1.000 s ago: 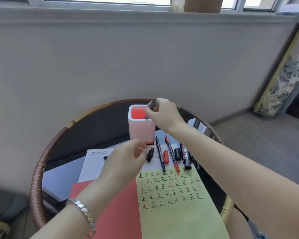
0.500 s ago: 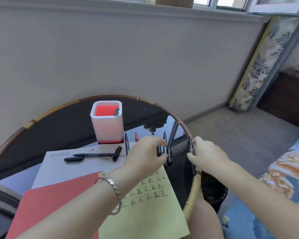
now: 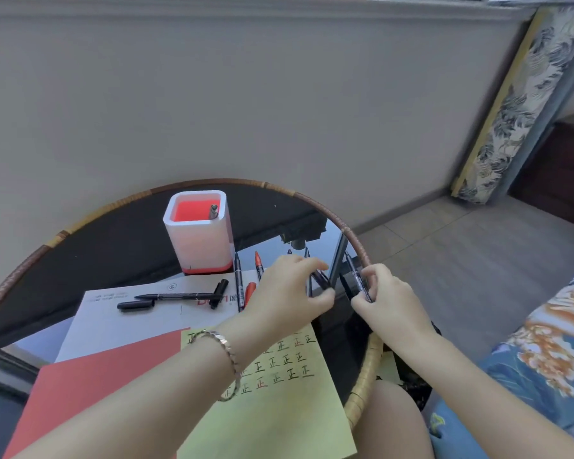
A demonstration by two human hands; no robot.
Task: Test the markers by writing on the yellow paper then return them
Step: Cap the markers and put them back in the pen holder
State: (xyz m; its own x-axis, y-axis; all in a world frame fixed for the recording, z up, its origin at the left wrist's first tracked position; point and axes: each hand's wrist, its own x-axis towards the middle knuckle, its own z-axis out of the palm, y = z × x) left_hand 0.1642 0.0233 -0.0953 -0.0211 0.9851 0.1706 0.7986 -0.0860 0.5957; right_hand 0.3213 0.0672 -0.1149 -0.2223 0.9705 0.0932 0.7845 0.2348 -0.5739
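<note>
while the left hand [image 3: 289,293] pinches a black marker [image 3: 322,279], the right hand [image 3: 388,299] grips a slim pen [image 3: 357,276].

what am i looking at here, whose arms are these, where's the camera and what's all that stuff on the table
There is no machine here. A person wears one camera on the head, looking forward and down, so both arms are their own. The round table has a woven rim. On it are a white pen holder with one marker inside, a yellow paper with test marks, a red sheet, a white sheet, loose markers and a cap. The right hand grips a black marker. The left hand pinches a dark piece; whether it is a marker or a cap, I cannot tell.
</note>
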